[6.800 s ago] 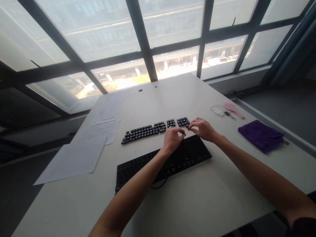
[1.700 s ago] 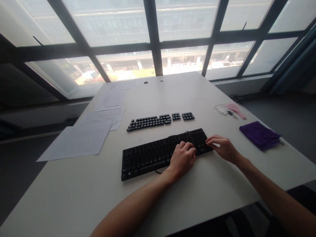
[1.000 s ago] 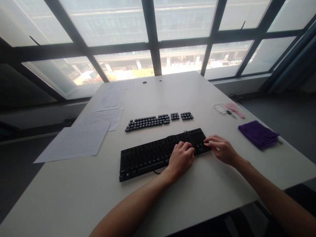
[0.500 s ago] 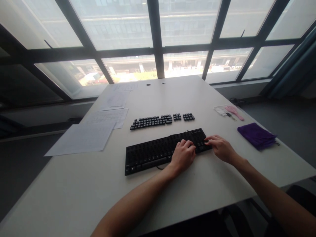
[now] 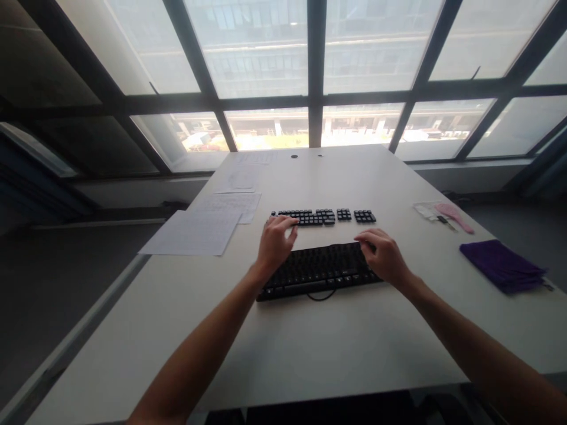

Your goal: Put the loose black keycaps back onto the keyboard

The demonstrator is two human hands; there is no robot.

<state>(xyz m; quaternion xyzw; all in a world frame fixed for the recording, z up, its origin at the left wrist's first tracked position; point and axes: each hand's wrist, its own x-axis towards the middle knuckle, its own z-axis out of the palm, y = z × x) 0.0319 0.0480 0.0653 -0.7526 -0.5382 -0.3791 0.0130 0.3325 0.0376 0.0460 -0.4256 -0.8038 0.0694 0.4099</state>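
A black keyboard [image 5: 328,267] lies on the white table, with most key positions dark and lettered keys along its lower rows. Beyond it, loose black keycaps [image 5: 365,216] are laid out in grouped rows. My left hand [image 5: 275,241] reaches over the keyboard's left end to the left part of these keycaps, thumb apart from the bent forefinger. Above the keyboard's right end is my right hand [image 5: 384,255], its fingers bent and drawn together. Whatever its fingertips may hold is too small to make out.
Papers [image 5: 190,233] lie along the table's left side. On the right are a folded purple cloth [image 5: 502,265], a pink brush-like item [image 5: 454,215] and a clear bag [image 5: 425,211]. A cable [image 5: 322,297] loops out at the keyboard's front edge. Windows stand behind the table.
My left hand has moved from the keyboard's right part to the laid-out keycaps at the left. My right hand has lifted off the keys. The keyboard sits straighter, and the view has shifted left.
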